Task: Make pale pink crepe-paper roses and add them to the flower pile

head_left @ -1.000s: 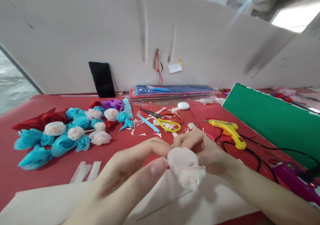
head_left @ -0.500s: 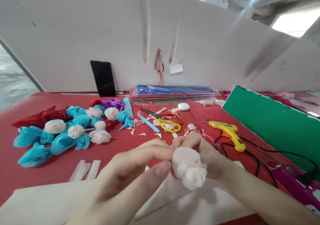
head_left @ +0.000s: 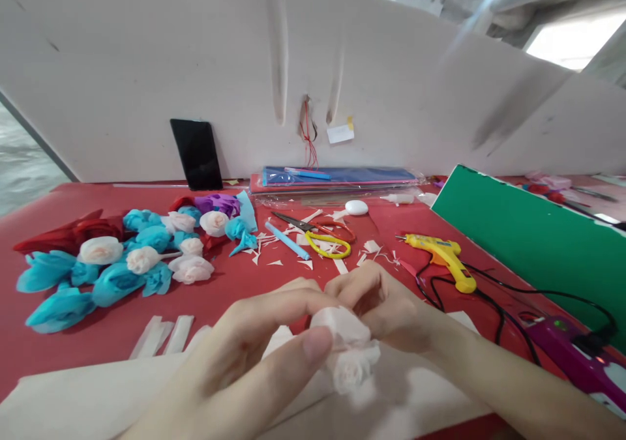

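Note:
A pale pink paper flower (head_left: 353, 367) with a rolled centre and outer petals is held between my two hands, its bloom tipped toward me. My left hand (head_left: 264, 342) pinches a petal of it between thumb and forefinger. Behind the bloom, my right hand (head_left: 386, 303) has its fingers curled closed at the flower's base; whatever stem they grip is hidden. Cream paper sheets (head_left: 92, 394) lie under both hands, with short pale paper strips (head_left: 152, 336) beside them on the left.
Blue, pink, red and purple paper flowers (head_left: 151, 238) are heaped on the left of the red table. Scissors (head_left: 327, 244), a blue pen (head_left: 287, 240) and paper scraps lie ahead. A yellow glue gun (head_left: 443, 254), a green board (head_left: 528, 244) and a purple power strip (head_left: 562, 342) are rightward.
The flower has shifted left and slightly down in view and tipped. My left thumb now overlaps its petal, where before the thumb was beside it. The view has turned slightly.

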### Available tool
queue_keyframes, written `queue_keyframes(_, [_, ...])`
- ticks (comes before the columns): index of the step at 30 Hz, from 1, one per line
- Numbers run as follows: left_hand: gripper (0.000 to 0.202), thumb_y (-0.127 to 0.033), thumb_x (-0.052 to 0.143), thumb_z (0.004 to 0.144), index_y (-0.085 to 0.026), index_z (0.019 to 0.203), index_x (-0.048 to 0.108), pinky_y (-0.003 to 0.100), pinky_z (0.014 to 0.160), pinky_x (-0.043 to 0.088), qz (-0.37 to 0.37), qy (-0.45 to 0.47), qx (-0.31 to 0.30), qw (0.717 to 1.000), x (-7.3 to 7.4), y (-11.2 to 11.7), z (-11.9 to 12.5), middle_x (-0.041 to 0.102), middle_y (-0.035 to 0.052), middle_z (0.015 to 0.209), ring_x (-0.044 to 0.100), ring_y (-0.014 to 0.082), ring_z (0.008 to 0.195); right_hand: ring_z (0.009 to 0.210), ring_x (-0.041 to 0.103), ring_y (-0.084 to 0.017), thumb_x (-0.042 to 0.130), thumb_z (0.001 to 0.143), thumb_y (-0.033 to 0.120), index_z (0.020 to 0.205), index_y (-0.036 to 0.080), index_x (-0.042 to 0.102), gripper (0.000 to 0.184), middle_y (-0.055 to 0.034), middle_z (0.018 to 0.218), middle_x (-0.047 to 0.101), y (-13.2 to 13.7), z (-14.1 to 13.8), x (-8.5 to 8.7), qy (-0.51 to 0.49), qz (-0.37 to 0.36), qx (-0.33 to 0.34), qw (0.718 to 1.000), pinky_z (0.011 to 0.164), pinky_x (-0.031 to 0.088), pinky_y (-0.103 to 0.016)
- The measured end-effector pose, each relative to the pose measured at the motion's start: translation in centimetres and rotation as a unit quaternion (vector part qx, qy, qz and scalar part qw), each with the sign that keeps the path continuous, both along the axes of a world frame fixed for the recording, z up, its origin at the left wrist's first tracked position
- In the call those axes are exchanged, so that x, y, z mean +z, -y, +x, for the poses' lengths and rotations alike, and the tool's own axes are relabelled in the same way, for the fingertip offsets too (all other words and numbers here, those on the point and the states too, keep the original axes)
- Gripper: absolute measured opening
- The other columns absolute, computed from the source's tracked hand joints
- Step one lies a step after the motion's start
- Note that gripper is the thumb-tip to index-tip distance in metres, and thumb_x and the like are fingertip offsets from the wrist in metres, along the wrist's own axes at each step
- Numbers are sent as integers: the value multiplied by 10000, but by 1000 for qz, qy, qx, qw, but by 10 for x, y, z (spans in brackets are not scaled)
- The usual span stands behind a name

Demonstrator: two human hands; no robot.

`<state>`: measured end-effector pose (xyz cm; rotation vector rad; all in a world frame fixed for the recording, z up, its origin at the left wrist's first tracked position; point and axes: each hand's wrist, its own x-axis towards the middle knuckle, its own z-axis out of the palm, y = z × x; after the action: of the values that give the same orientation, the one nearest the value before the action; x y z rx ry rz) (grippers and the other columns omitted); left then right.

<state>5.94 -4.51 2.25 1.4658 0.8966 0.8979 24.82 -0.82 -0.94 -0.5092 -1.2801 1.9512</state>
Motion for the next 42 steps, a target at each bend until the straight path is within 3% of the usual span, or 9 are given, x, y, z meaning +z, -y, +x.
queue_keyframes(3, [296, -591, 593, 776, -344, 734, 752, 242, 748, 540, -32, -3, -10, 999, 11, 2, 4, 728, -56, 714, 662, 197, 761, 562, 512, -78, 842, 551, 208, 639, 187, 758, 123, 22, 630, 643, -1, 0, 1, 14, -9, 2, 1000, 479, 333, -193])
queue_keyframes(6, [309, -571, 623, 771, -298, 676, 733, 232, 723, 525, -13, -9, -10, 1000, 9, -1, 1, 721, -40, 704, 651, 196, 756, 537, 503, -74, 853, 535, 224, 652, 186, 767, 150, 22, 623, 655, 0, 0, 2, 22, -19, 7, 1000, 473, 326, -198])
queue_keyframes(16, [340, -630, 605, 777, -302, 740, 684, 126, 684, 467, -40, -12, -90, 995, 5, -7, -8, 645, -74, 718, 585, 119, 725, 488, 445, -60, 778, 570, 159, 646, 164, 755, 79, 38, 548, 619, 8, -5, 10, 32, -48, -6, 998, 477, 316, -196])
queue_keyframes(20, [336, -656, 641, 726, -369, 899, 664, 155, 780, 485, -4, -22, 27, 999, 11, -3, -4, 646, -74, 889, 571, 158, 915, 479, 421, -35, 778, 625, 135, 636, 166, 731, 57, 62, 532, 567, 13, -9, 21, 28, -25, -59, 998, 457, 294, -166])
queue_keyframes(22, [265, -598, 640, 767, -409, 953, 648, 179, 779, 486, 62, -20, 95, 993, 15, -2, -2, 629, -72, 952, 547, 177, 966, 526, 469, -47, 791, 629, 130, 661, 161, 723, 81, 44, 590, 603, 18, -10, 27, 44, 1, -115, 992, 495, 343, -172])
queue_keyframes(24, [113, -459, 638, 829, -420, 931, 665, 211, 786, 469, 163, -28, 114, 980, 20, -3, -3, 621, -55, 918, 529, 195, 958, 562, 494, -62, 803, 623, 123, 681, 159, 712, 113, 28, 632, 622, 23, -9, 32, 70, 25, -155, 985, 516, 367, -186])
queue_keyframes(27, [115, -316, 609, 868, -384, 863, 702, 222, 792, 429, 276, -86, 59, 955, 30, -8, -9, 602, -25, 849, 511, 200, 914, 559, 491, -63, 807, 613, 112, 675, 151, 677, 149, 28, 632, 608, 29, -8, 37, 111, 2, -144, 983, 501, 350, -184])
queue_keyframes(34, [143, -287, 579, 856, -357, 825, 700, 196, 792, 479, 305, -189, -109, 927, 31, -24, -29, 607, -28, 927, 553, 171, 908, 472, 442, -37, 731, 577, 113, 615, 148, 580, 160, 35, 573, 596, 33, -12, 43, 138, -117, -67, 981, 399, 281, -150])
queue_keyframes(42, [154, -216, 616, 820, -340, 769, 692, 209, 805, 482, 319, -217, -130, 914, 32, -27, -26, 572, -20, 923, 533, 179, 910, 430, 411, -29, 629, 560, 71, 644, 156, 584, 127, 54, 569, 592, 31, -14, 42, 159, -132, -58, 977, 376, 294, -150])
